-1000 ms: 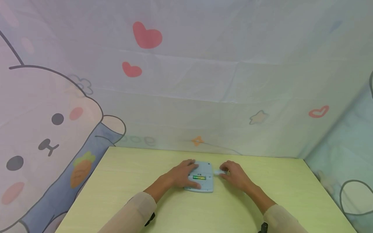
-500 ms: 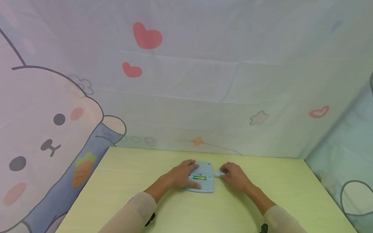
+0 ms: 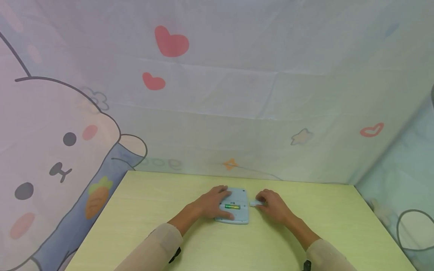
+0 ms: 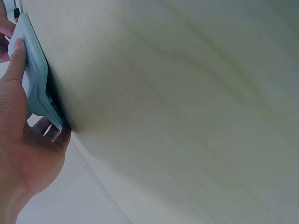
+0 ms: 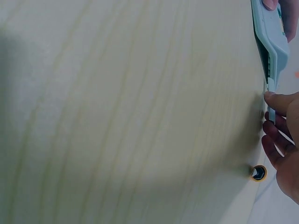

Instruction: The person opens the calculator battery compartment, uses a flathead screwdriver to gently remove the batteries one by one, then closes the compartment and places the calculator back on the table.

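A light blue calculator-like device (image 3: 241,216) lies face down on the table, its battery slot uncovered. A green and yellow battery (image 3: 232,206) sits in that slot. My left hand (image 3: 213,205) grips the device from the left, thumb over its back and fingers at the far edge, as the left wrist view also shows. Just right of the device, my right hand (image 3: 272,205) pinches a small light blue battery cover (image 3: 253,203) between thumb and fingers. In the right wrist view the cover (image 5: 271,100) points toward the device's edge.
A pale wooden table (image 3: 217,248) carries everything. Close to the right hand, in the right wrist view, is a small round dark thing with an orange rim (image 5: 258,173). Behind the table hangs a printed cloth (image 3: 217,143).
The right hand has drawn the cover very slightly toward the body over the last second. The left hand, the device and the battery stay in place.
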Motion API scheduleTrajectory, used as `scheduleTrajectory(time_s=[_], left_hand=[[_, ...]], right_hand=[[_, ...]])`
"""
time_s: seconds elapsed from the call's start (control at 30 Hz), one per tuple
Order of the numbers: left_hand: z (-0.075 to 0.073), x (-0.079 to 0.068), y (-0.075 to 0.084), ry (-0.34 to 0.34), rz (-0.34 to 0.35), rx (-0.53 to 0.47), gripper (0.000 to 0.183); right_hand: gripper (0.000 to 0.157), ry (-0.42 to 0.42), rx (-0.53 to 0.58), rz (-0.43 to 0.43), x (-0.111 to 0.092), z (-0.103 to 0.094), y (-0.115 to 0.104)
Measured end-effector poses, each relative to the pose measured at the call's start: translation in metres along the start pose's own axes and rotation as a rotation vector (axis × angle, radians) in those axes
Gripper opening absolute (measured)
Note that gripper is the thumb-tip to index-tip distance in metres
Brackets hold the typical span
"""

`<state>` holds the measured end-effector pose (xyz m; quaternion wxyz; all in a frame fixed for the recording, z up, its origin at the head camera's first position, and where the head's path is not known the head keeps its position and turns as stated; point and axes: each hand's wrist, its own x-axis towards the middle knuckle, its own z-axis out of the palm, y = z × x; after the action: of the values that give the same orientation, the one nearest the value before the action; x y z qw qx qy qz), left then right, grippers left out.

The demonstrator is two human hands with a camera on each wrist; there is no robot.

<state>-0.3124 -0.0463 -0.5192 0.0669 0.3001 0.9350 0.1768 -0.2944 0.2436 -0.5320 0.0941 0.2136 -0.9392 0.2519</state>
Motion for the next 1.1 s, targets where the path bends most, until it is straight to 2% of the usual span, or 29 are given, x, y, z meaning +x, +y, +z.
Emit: scheduleTrajectory(time_s=[0.6,0.8,1.1], left_hand=[[0.0007,0.0019,0.0001,-0.002,0.013,0.007,0.097],[0.0,0.0023,0.0013,-0.001,0.013,0.006,0.097],[0.0019,0.0027,0.0003,-0.005,0.016,0.0,0.097]], right_hand=[[0.019,-0.001,0.023,-0.021,0.0001,0.0003,0.0028],[0.019,-0.002,0.023,-0.003,0.0004,-0.0003,0.0031],[0.022,-0.01,-0.005,-0.005,-0.0013,-0.001,-0.0005]])
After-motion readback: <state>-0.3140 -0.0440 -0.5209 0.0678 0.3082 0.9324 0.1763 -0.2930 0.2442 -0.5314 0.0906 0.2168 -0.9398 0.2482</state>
